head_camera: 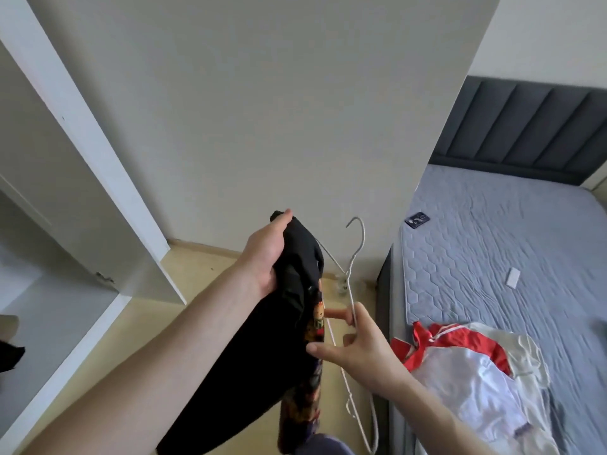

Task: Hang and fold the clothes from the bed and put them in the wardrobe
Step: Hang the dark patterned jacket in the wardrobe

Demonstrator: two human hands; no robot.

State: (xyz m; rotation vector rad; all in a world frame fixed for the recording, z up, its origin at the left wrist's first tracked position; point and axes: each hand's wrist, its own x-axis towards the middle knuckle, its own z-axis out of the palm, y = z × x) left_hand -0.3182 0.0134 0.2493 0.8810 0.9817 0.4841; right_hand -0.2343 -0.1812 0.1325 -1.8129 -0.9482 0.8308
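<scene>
The left hand [267, 254] grips a black garment [285, 326] by its bunched upper end, thumb on top and fingers curled round the cloth — the rest of it hangs down in front of the person, a coloured print showing along its right side. The right hand [356, 346] holds a white wire hanger [353, 274] just beside the garment: its fingers curl round the wire below the twisted neck, the forefinger reaching toward the cloth, the thumb stretched out and touching the printed part. The hanger stands tilted, hook uppermost and clear of everything; one arm of it runs up behind the black cloth near the left hand, and its lower loop hangs down past the right wrist. To the right stands the bed [492, 244], with a grey quilted mattress and a dark padded headboard [532, 126]. A red and white garment [466, 366] lies crumpled at the near left edge of the bed. A dark phone [417, 220] lies near the bed's left edge closer to the headboard, and a small white flat thing [512, 278] lies toward the middle, well apart from the clothes. On the left, the white wardrobe [65, 290] stands open, its door [82, 119] swung out, with something dark [10, 357] at the picture's left edge.
</scene>
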